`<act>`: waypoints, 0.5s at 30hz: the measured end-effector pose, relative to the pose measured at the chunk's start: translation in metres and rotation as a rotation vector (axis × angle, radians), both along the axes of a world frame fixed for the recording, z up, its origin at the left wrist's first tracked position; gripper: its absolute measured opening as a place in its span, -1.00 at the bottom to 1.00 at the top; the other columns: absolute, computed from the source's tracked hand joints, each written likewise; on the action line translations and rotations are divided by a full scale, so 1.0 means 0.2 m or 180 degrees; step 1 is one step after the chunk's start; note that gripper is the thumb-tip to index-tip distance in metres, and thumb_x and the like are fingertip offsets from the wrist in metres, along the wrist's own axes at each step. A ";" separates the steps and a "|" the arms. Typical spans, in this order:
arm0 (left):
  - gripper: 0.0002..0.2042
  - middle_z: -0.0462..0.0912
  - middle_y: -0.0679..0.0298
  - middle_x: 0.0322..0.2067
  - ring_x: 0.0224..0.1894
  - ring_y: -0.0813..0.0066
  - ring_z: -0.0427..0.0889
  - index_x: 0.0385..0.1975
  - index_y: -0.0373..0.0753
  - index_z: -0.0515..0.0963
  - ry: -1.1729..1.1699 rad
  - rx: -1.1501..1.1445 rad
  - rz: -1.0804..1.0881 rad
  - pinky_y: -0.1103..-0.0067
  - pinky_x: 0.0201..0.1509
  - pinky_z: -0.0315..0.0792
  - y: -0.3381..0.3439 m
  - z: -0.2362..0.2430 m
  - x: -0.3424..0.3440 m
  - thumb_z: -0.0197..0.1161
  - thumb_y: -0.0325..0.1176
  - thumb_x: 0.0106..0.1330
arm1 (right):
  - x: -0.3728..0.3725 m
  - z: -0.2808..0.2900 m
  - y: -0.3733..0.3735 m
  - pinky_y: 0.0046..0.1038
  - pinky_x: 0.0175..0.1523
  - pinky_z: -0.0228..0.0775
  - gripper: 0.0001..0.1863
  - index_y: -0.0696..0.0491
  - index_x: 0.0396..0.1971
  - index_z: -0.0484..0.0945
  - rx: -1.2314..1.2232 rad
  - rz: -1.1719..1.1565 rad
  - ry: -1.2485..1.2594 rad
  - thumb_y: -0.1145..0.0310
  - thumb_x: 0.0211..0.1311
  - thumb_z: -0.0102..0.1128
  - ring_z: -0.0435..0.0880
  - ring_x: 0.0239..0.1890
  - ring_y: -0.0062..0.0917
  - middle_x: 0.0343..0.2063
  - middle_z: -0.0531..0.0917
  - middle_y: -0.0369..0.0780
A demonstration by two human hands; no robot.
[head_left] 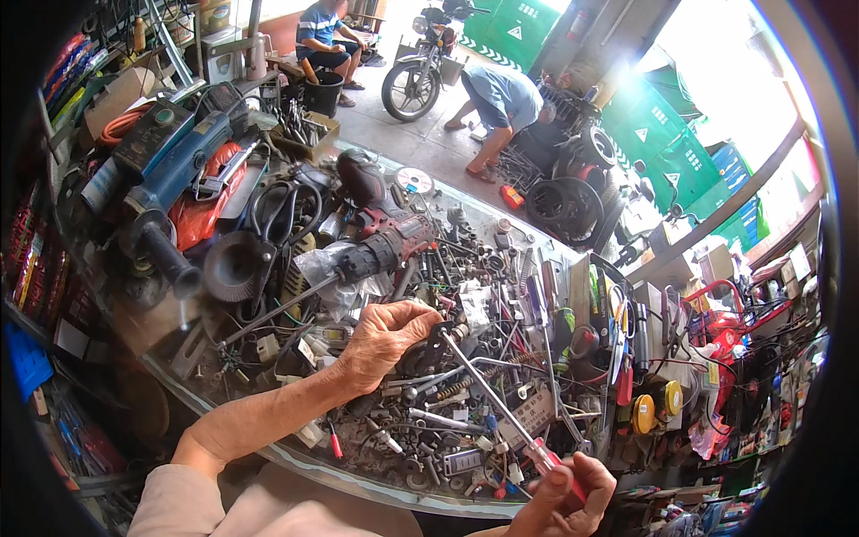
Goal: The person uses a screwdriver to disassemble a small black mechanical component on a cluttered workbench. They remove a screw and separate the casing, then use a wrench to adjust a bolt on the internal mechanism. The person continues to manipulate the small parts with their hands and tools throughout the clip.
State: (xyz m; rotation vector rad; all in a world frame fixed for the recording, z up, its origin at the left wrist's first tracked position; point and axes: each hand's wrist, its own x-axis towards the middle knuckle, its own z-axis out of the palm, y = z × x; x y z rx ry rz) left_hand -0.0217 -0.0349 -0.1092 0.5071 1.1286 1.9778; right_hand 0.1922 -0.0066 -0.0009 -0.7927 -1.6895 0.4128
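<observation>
Over a bench heaped with small metal parts, my left hand [383, 342] is closed in a pinch on a small black part [438, 336], whose exact kind I cannot make out. In my right hand [573, 503], near the bench's front edge, is a screwdriver [490, 390] with a red and clear handle. Its long shaft slants up and left, and the tip meets the black part or lies right beside it. Beyond my left hand a red and black cordless drill [385, 246] lies on the heap, a long bit pointing toward the lower left.
A blue angle grinder [179, 161] and large black-handled scissors [268, 246] lie at the left. Pliers [620, 336] and yellow tape rolls [644, 413] are at the right. Beyond the bench are a motorcycle [420, 67], a seated person [324, 36] and a bending person [501, 98] beside tyres [565, 210].
</observation>
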 end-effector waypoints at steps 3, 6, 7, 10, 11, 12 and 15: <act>-0.85 0.67 0.37 -0.35 -0.35 0.81 0.51 -0.21 -0.34 0.61 -0.0027 0.0015 0.0034 0.83 -0.29 0.41 0.00 0.00 0.00 0.23 -0.44 0.31 | -0.07 0.07 0.02 -0.60 -0.33 0.45 -0.63 0.29 -0.28 0.53 0.0456 0.0220 -0.0069 0.29 0.09 0.40 0.61 -0.49 -0.54 -0.49 0.64 -0.13; -0.85 0.66 0.37 -0.36 -0.36 0.81 0.51 -0.21 -0.34 0.61 0.0017 0.0004 0.0051 0.83 -0.29 0.41 0.00 0.00 0.00 0.23 -0.43 0.31 | -0.01 -0.01 0.00 -0.62 -0.36 0.45 -0.61 0.28 -0.25 0.52 0.0202 0.0190 0.0033 0.29 0.09 0.40 0.61 -0.50 -0.54 -0.49 0.64 -0.12; -0.85 0.66 0.38 -0.36 -0.36 0.81 0.50 -0.21 -0.34 0.61 0.0019 0.0013 0.0033 0.83 -0.29 0.41 0.00 0.01 0.00 0.23 -0.43 0.31 | 0.00 -0.02 -0.01 -0.64 -0.39 0.43 -0.61 0.28 -0.24 0.53 0.0227 -0.0023 0.0033 0.28 0.10 0.40 0.60 -0.52 -0.56 -0.50 0.63 -0.13; -0.85 0.65 0.39 -0.36 -0.37 0.81 0.50 -0.21 -0.34 0.61 0.0016 0.0021 0.0035 0.83 -0.30 0.40 0.00 0.00 0.00 0.22 -0.43 0.31 | 0.02 -0.03 -0.01 -0.65 -0.42 0.41 -0.61 0.28 -0.23 0.53 0.0011 -0.0048 -0.0110 0.27 0.11 0.39 0.59 -0.55 -0.56 -0.52 0.62 -0.14; -0.86 0.65 0.39 -0.36 -0.37 0.82 0.49 -0.21 -0.34 0.61 0.0010 0.0018 0.0055 0.83 -0.30 0.40 0.00 0.00 0.00 0.22 -0.43 0.31 | 0.03 -0.03 0.00 -0.66 -0.43 0.40 -0.61 0.29 -0.22 0.53 0.0023 -0.0001 -0.0189 0.28 0.11 0.38 0.58 -0.56 -0.54 -0.51 0.62 -0.15; -0.86 0.65 0.39 -0.36 -0.37 0.82 0.49 -0.22 -0.34 0.61 0.0003 0.0013 0.0078 0.83 -0.30 0.39 -0.01 -0.01 0.00 0.22 -0.43 0.32 | 0.01 -0.03 0.02 -0.66 -0.44 0.39 -0.61 0.29 -0.22 0.53 0.0223 0.0138 -0.0182 0.28 0.11 0.38 0.58 -0.56 -0.54 -0.49 0.62 -0.14; -0.86 0.65 0.40 -0.37 -0.38 0.82 0.48 -0.22 -0.34 0.61 -0.0065 0.0011 0.0033 0.83 -0.32 0.38 0.00 0.01 0.01 0.21 -0.43 0.32 | -0.06 0.06 0.05 -0.65 -0.47 0.38 -0.63 0.28 -0.23 0.52 0.0827 0.0292 -0.0315 0.32 0.09 0.38 0.58 -0.56 -0.53 -0.41 0.64 -0.09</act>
